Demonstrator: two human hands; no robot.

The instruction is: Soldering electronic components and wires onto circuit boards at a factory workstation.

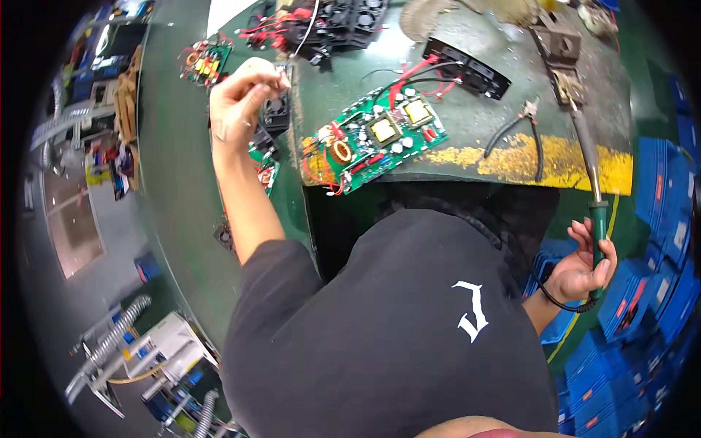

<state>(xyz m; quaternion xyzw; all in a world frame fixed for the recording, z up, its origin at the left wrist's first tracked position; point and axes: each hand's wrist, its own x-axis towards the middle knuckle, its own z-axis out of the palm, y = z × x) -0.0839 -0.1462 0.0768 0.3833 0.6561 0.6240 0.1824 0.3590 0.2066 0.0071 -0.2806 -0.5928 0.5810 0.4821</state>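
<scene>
Soldering iron sits in our right hand at the right edge of the frame, grip clenched round the green handle low down, metal shaft pointing up toward its stand at the top right. Held out to the side like that, the hot tip looks kept well apart from the boards and wires; its black cord loops under the wrist.

Left hand is raised in the upper left, fingertips pinched on a thin wire that runs up toward the top of the frame. It looks like solder wire, but it is too thin to be sure. Grip is a fine pinch, not a fist, probably so the end can be fed with control.

Green circuit board lies flat, tilted in the frame, at the near edge of the desk, centre top, close to the body, likely so both hands can get at it. Red leads trail off its left end and up to a black fan strip behind it.

Cutters lie just right of the board, near the iron side and apart from both hands.

More boards and a cluster of black fans sit further back, upper left. Blue crates fill the lower right below the desk.
</scene>
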